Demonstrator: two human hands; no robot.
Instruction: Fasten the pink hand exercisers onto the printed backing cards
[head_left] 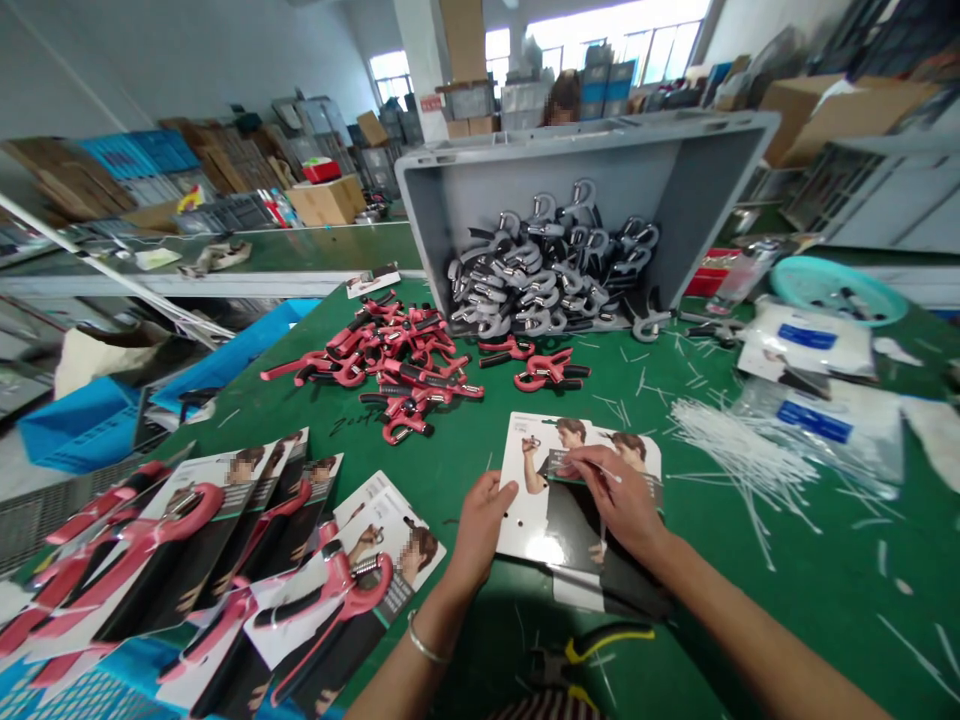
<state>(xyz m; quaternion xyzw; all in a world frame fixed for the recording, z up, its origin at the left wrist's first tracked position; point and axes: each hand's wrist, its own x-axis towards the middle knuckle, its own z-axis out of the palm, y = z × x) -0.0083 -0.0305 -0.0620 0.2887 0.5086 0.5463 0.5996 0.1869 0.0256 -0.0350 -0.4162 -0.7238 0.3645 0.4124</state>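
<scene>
A printed packaging card (551,515) with a person's picture lies on the green table before me, over at least one more card. My left hand (480,520) grips its left edge, thumb on top. Above the card's upper part, my right hand (622,500) is closed in a pinch, with a thin white cable tie (609,470) showing at its fingers. Small holes show in the card near my left thumb. Close to my body lie cutting pliers (589,650) with yellow and black handles. Loose white cable ties (739,445) are heaped to the right of my right hand.
Red hand grip strengtheners (405,360) are piled at the left middle. Behind, a tipped grey crate (664,150) holds grey ones. Carded red strengtheners (352,580) fill the left front, over a blue basket (161,665). Plastic bags (810,340) and a turquoise tray (832,280) stand right.
</scene>
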